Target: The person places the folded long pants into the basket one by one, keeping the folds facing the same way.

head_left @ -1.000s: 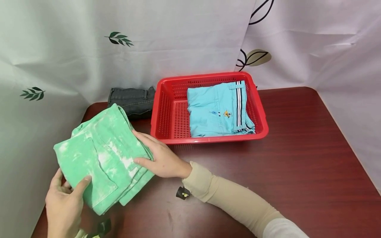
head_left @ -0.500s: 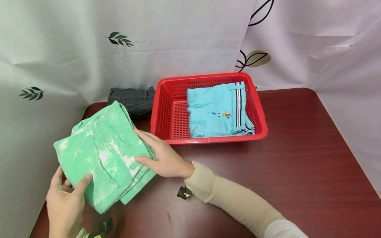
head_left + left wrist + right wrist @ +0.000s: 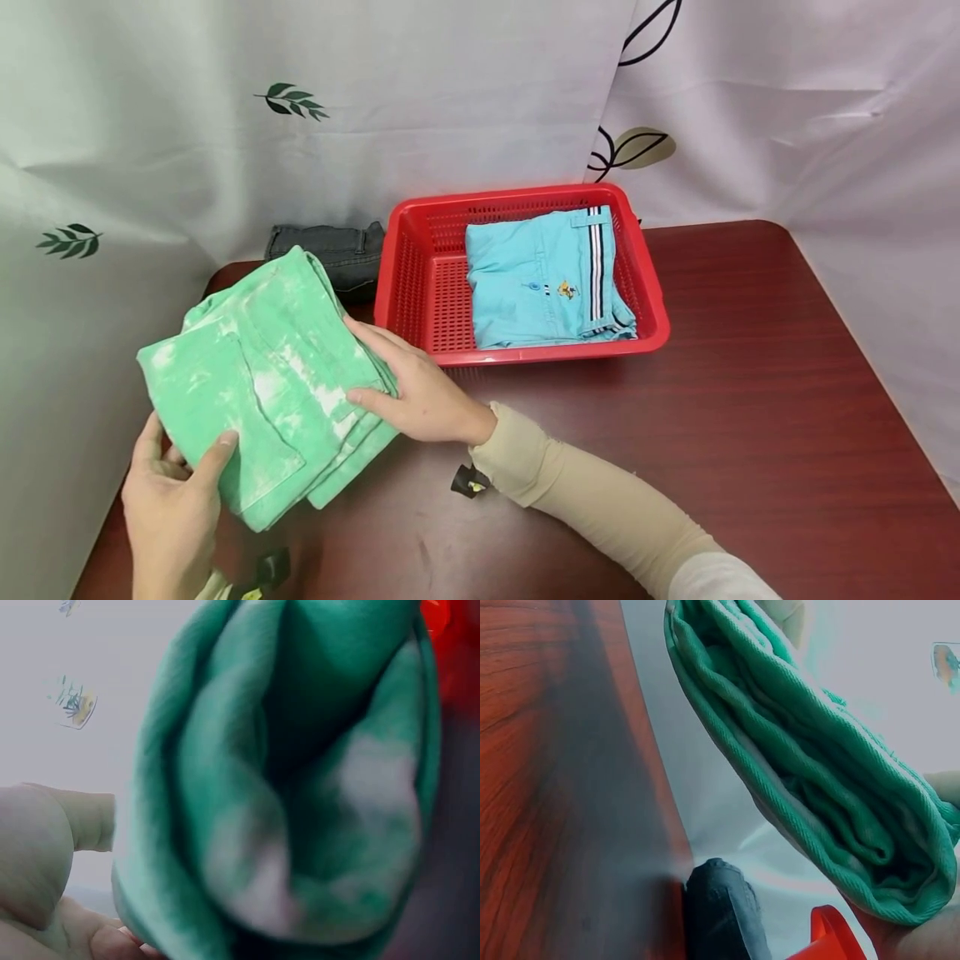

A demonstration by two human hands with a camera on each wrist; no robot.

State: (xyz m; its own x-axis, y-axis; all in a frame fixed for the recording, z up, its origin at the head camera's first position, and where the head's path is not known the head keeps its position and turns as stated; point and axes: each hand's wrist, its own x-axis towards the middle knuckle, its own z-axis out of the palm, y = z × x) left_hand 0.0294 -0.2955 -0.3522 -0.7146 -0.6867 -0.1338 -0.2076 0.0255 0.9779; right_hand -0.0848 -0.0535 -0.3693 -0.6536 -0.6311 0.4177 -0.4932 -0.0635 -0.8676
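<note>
Between my two hands, above the table's left side, I hold a folded pair of green-and-white tie-dyed pants (image 3: 277,375) with a patch pocket on top. My left hand (image 3: 174,492) grips the near left edge, thumb on top and fingers going underneath. On the right edge, my right hand (image 3: 420,392) pinches the layers, its thumb over the cloth. The right wrist view shows the folded layers of the pants (image 3: 810,765) edge-on, well off the table. In the left wrist view the pants (image 3: 247,825) fill most of the picture, with their fold loops facing the camera.
A red plastic basket (image 3: 495,357) stands at the back middle, with folded light-blue pants (image 3: 517,275) in its right part. Left of it lies a rolled or folded dark grey denim garment (image 3: 348,254). Hanging curtains (image 3: 450,100) border the brown table (image 3: 750,400).
Both hands, still holding the green pants, have drifted slightly up and to the right, closer to the basket. The head view has shifted a little.
</note>
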